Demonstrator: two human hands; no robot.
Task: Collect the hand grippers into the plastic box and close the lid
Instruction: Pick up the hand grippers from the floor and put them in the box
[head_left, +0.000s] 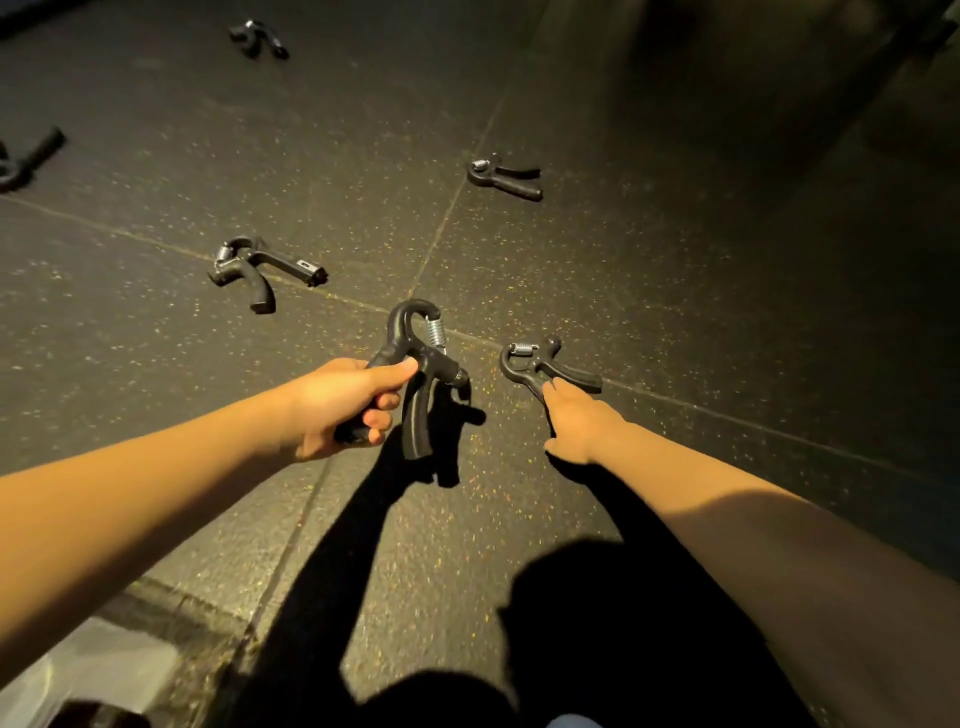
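A dark speckled rubber floor (675, 260), crossed by thin seams, fills the view. At the near left corner a pale, translucent object (88, 670) is seen, too blurred to be identified.

The left hand (337, 405) is clamped around one handle of the held gripper (421, 358), which is raised above the floor with its spring end pointing far and its free handle hanging down. The right hand (576, 421) is stretched out with its fingers straight, a fingertip laid on a handle of the touched gripper (540, 364), which lies flat on the floor just right of the held one.

Four more are spread on the floor, well apart: the middle-left gripper (249, 265), the far-right gripper (501, 176) beside a seam, the farthest gripper (257, 37), and the left-edge gripper (28, 158), cut off by the frame.
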